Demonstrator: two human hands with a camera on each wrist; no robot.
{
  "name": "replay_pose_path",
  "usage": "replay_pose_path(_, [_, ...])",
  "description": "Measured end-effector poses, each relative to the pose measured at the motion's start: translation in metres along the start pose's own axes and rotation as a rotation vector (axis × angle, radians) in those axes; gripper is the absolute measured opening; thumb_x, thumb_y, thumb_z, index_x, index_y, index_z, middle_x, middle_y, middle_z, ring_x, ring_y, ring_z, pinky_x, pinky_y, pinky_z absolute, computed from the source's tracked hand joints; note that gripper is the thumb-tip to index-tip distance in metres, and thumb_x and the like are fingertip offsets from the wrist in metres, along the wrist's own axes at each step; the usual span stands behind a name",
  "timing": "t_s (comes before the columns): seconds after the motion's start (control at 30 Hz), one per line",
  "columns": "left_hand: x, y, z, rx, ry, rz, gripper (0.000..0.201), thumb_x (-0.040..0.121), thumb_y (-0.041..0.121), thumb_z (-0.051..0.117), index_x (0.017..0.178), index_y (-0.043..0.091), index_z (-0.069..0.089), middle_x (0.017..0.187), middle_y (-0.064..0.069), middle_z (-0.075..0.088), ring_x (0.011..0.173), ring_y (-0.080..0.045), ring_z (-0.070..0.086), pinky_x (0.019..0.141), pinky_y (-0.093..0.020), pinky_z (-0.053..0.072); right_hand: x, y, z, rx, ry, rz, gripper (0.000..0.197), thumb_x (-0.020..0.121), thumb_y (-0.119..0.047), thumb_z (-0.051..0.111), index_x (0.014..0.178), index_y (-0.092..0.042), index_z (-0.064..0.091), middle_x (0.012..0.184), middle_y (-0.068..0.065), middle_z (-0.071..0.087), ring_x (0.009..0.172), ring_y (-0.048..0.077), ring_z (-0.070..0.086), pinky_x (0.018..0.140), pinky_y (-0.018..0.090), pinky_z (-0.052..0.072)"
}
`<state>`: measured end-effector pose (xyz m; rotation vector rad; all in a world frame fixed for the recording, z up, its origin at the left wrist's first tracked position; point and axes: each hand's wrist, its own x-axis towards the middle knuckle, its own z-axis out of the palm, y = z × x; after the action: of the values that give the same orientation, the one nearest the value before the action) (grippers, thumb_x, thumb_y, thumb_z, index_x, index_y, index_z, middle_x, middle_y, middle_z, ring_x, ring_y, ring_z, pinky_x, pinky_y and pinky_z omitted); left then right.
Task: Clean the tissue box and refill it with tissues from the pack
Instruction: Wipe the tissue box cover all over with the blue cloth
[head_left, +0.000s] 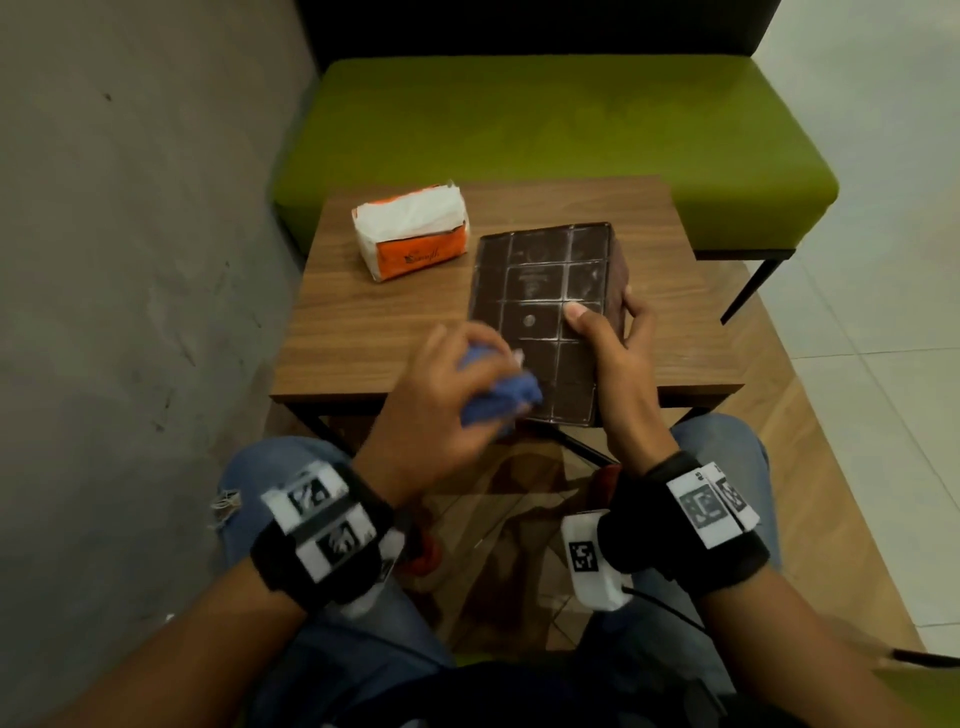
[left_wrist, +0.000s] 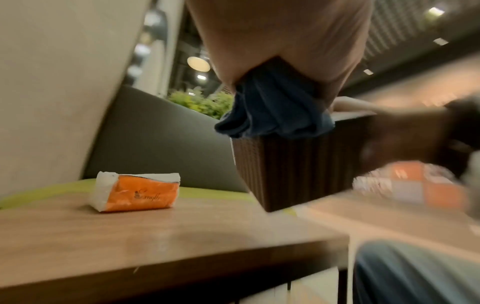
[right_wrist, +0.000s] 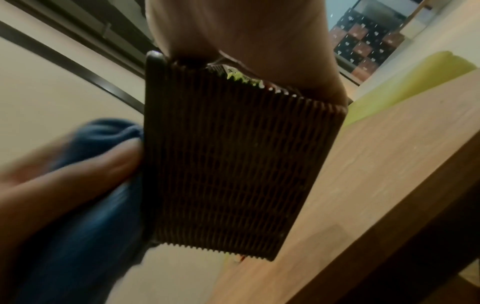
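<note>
Wiping the dusty grid face of the tissue box (head_left: 540, 312), held tilted above the table (head_left: 363, 332): left hand (head_left: 441, 395) bunches a blue cloth (head_left: 498, 395) against its near corner, right hand (head_left: 608, 343) clamps the edge, thumb on top. Best to keep that brace firm, stroke along the grooves, then cover the pale smudges farther up. Count: one box, one cloth, one tissue pack (head_left: 410, 234), lying well apart.
</note>
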<state>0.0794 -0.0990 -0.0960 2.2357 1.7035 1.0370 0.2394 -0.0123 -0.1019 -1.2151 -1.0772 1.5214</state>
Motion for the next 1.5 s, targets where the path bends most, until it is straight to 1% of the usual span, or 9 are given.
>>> replay_pose_path(0.07, [-0.018,0.000,0.007,0.015,-0.043,0.096,0.027,0.082,0.033,0.063,0.105,0.021,0.056,0.114,0.000,0.049,0.099,-0.019,0.050,0.081,-0.030,0.043,0.003,-0.003,-0.004,0.020,0.040,-0.014,0.087,0.072,-0.042,0.070,0.143,-0.020,0.026,0.125,0.005,0.057,0.109,0.023,0.065,0.090,0.041,0.057])
replay_pose_path(0.23, [-0.004,-0.017,0.008,-0.177,0.241,-0.305,0.032,0.082,0.037,0.063,0.099,0.010,0.063,0.107,0.000,0.050,0.102,-0.023,0.053,0.086,-0.045,0.048,0.001,-0.003,-0.003,0.072,0.116,-0.040,0.087,0.073,-0.044,0.067,0.144,-0.019,0.022,0.126,-0.001,0.053,0.114,0.021,0.061,0.092,0.038,0.056])
replay_pose_path(0.4, [-0.010,0.008,0.018,-0.105,0.131,-0.171,0.027,0.082,0.034,0.064,0.098,0.012,0.064,0.108,-0.002,0.053,0.102,-0.017,0.052,0.087,-0.027,0.045,-0.003,0.000,0.001,0.054,0.158,-0.063,0.092,0.065,-0.054,0.070,0.141,-0.026,0.024,0.130,-0.002,0.048,0.119,0.023,0.058,0.098,0.046,0.052])
replay_pose_path(0.53, [0.003,-0.015,0.012,-0.152,0.278,-0.446,0.027,0.082,0.042,0.061,0.083,0.015,0.055,0.099,0.000,0.047,0.092,-0.021,0.053,0.078,-0.046,0.050,-0.007,0.007,0.003,0.056,0.167,-0.075,0.089,0.065,-0.056,0.070,0.138,-0.029,0.025,0.134,0.001,0.047,0.121,0.023,0.056,0.099,0.045,0.051])
replay_pose_path(0.73, [-0.005,0.023,0.020,-0.124,0.133,-0.183,0.028,0.083,0.037,0.061,0.099,0.014,0.061,0.109,0.000,0.048,0.103,-0.016,0.050,0.086,-0.029,0.046,-0.009,0.006,0.006,0.090,0.132,-0.090,0.082,0.069,-0.049,0.071,0.135,-0.031,0.026,0.125,-0.001,0.051,0.117,0.024,0.059,0.096,0.044,0.054])
replay_pose_path(0.93, [0.036,-0.021,0.003,-0.116,0.233,-0.428,0.033,0.086,0.039,0.060,0.100,0.008,0.056,0.106,-0.006,0.047,0.098,-0.022,0.051,0.085,-0.044,0.047,-0.020,0.014,0.000,-0.040,0.039,-0.099,0.084,0.062,-0.060,0.069,0.131,-0.044,0.024,0.139,0.004,0.046,0.121,0.020,0.056,0.097,0.044,0.053])
replay_pose_path(1.2, [0.026,0.008,-0.001,0.066,-0.152,0.109,0.038,0.085,0.042,0.054,0.111,0.014,0.055,0.125,-0.008,0.047,0.112,-0.012,0.038,0.091,-0.017,0.030,-0.004,0.002,-0.002,0.043,0.067,-0.042,0.099,0.060,-0.053,0.072,0.143,-0.024,0.027,0.129,0.007,0.056,0.114,0.024,0.062,0.098,0.049,0.052])
replay_pose_path(1.4, [0.046,-0.026,-0.018,-0.366,0.161,-0.534,0.041,0.085,0.041,0.060,0.114,0.013,0.055,0.110,-0.002,0.058,0.100,-0.017,0.056,0.081,-0.030,0.045,-0.013,0.011,-0.003,-0.003,-0.059,0.059,0.088,0.069,-0.050,0.071,0.143,-0.031,0.027,0.129,0.008,0.055,0.105,0.024,0.067,0.085,0.046,0.059])
replay_pose_path(1.5, [0.034,-0.021,-0.033,-0.943,0.074,-0.885,0.085,0.048,0.061,0.079,0.118,0.020,0.055,0.104,0.003,0.065,0.095,-0.013,0.064,0.073,-0.025,0.050,-0.009,0.006,-0.013,0.104,-0.168,0.144,0.083,0.070,-0.047,0.073,0.140,-0.021,0.037,0.126,0.013,0.061,0.101,0.026,0.071,0.080,0.046,0.059])
